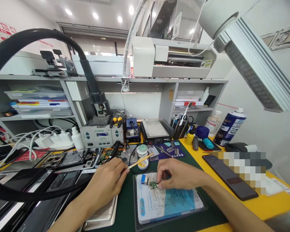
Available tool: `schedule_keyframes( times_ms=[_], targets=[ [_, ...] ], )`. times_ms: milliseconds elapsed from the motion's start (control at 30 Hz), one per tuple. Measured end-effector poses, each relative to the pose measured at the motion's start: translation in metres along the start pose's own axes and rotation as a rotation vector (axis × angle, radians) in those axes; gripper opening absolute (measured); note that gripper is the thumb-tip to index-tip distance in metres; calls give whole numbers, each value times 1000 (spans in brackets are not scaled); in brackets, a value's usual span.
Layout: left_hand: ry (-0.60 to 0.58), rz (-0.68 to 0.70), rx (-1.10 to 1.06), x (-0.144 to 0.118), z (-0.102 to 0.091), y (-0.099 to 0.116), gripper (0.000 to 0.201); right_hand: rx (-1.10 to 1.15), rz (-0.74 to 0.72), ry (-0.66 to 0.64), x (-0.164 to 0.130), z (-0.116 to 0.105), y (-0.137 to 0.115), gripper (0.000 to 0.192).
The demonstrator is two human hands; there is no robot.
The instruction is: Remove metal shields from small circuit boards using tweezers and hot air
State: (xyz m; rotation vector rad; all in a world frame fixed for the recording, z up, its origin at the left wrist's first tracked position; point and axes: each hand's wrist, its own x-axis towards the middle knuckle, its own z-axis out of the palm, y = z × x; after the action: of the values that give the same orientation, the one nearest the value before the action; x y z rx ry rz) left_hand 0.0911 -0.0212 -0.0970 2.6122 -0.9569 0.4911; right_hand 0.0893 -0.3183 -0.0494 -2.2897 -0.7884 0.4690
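One slim golden rod (pixel 142 160) — clasped in left hand (pixel 108 176), jagged green board (pixel 153 184) — edge pinched by right hand (pixel 177 174)

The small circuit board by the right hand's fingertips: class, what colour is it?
The circuit board is green; the head view shows it best.

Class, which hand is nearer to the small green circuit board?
Right. The right hand is at the right edge of the circuit board; the left hand, holding a thin stick, is off to the board's left.
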Motion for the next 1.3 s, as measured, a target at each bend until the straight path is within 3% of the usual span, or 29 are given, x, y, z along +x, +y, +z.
schedule_keyframes(
  times_ms=[100, 233, 433, 567, 733, 833, 967, 1100, 1300],
  targets=[
    [27, 29, -14, 1, 0, 2, 24, -35, -7, 7, -1, 2, -1, 17],
    [82, 74, -45, 2, -1, 6, 19, 30, 18, 11, -3, -2, -2, 28],
    [185, 143, -109, 3, -3, 19, 12, 375, -22, 179, -1, -4, -2, 38],
    [230, 180, -148, 4, -2, 33, 12, 647, -114, 195, 4, 4, 0, 46],
    [225, 169, -158, 9, 1, 45, 12, 747, -165, 248, 9, 15, 0, 32],
    [232, 151, -172, 11, 2, 49, 12, 734, -142, 307, 11, 16, 0, 34],
    [189, 112, -205, 11, -2, 48, 19, 730, -68, 463, 12, 5, 8, 45],
    [63, 66, -220, 10, -5, 45, 24, 690, -7, 628, 14, -7, 20, 50],
    [-65, 63, -230, 8, 4, 46, 26, 561, 61, 545, 16, -4, 26, 48]
  ],
)
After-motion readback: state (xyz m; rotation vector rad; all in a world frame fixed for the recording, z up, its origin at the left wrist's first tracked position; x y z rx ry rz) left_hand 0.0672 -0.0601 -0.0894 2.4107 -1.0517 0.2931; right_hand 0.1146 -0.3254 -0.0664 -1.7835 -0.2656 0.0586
